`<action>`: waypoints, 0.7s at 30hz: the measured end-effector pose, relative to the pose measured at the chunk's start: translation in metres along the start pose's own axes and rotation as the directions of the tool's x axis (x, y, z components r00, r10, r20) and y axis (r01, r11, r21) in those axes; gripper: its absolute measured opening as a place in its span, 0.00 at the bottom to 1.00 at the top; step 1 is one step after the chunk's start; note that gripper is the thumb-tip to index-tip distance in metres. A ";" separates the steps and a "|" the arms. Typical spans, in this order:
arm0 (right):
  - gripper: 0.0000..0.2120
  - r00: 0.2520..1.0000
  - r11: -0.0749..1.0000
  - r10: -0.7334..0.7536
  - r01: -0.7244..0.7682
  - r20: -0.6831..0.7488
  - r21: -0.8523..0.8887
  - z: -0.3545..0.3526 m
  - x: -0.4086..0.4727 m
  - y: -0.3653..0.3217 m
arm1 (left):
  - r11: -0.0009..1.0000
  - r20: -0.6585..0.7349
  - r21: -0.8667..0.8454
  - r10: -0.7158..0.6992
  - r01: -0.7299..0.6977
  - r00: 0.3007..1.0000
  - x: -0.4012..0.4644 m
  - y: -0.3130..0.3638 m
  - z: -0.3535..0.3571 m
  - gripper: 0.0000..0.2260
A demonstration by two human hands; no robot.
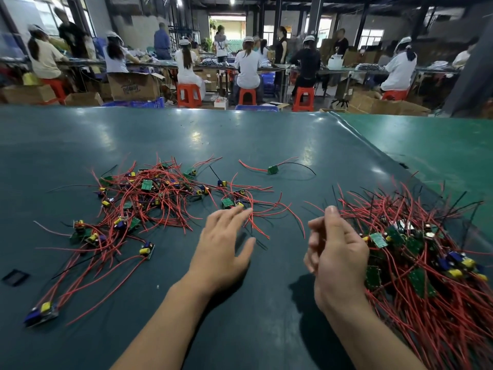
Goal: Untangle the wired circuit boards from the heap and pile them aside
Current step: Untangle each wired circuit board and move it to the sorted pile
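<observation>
The sorted pile (416,252) of wired circuit boards runs off the right and lower edges, and the right hand (338,252) hides its near margin. That hand stands edge-on just beside the pile, fingers loosely curled; whether they pinch a wire cannot be told. The tangled heap (149,198) lies left of centre on the green table (240,140). The left hand (224,247), fingers spread, reaches its nearest red wires (256,209).
</observation>
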State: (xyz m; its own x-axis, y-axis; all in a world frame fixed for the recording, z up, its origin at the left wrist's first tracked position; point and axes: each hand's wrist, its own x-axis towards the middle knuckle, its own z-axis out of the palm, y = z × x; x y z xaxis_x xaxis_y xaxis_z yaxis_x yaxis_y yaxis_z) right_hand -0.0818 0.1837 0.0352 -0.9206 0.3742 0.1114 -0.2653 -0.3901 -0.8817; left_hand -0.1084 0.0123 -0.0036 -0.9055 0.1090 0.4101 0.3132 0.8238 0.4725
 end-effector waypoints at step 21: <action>0.23 0.895 0.760 0.123 0.194 0.430 -0.620 -0.004 -0.003 0.025 | 0.842 -0.515 -0.120 0.399 -0.525 0.759 -0.007 0.038 -0.019 0.06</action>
State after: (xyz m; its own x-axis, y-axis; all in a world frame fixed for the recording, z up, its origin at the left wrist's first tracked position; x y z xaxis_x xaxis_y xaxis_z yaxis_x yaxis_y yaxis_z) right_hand -0.0849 0.1760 0.0111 -0.9793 -0.0748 0.1883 -0.2022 0.2977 -0.9330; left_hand -0.0852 0.0318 0.0266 -0.4147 0.1254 0.9013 0.7738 0.5698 0.2767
